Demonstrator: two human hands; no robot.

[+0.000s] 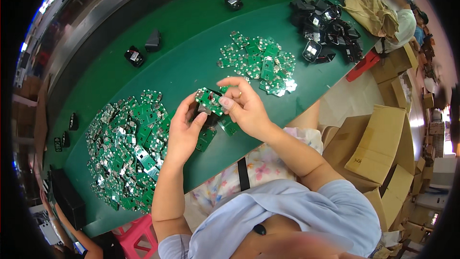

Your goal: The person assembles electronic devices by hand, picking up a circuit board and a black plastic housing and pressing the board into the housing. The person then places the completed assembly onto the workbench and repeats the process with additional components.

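Above the green table (pixel 268 129), a small green circuit board (pixel 207 98) is held up between my two hands. My left hand (pixel 184 127) grips it from the left, thumb over its lower edge. Thumb and fingers of my right hand (pixel 247 110) close on its right side. A dark part shows behind the board, too hidden to name. Two loose circuit boards lie just below my hands, one nearer the left wrist (pixel 206 139) and one under the right hand (pixel 229 125). A large heap of boards (pixel 124 153) is spread to the left; a smaller heap (pixel 261 60) lies beyond my right hand.
Black plastic housings (pixel 326 29) are piled at the far right. Several more, such as one housing (pixel 134 56), sit on the green belt across the back. Open cardboard boxes (pixel 378 144) stand on the right, a pink stool (pixel 136 237) at lower left. Other people sit at both ends.
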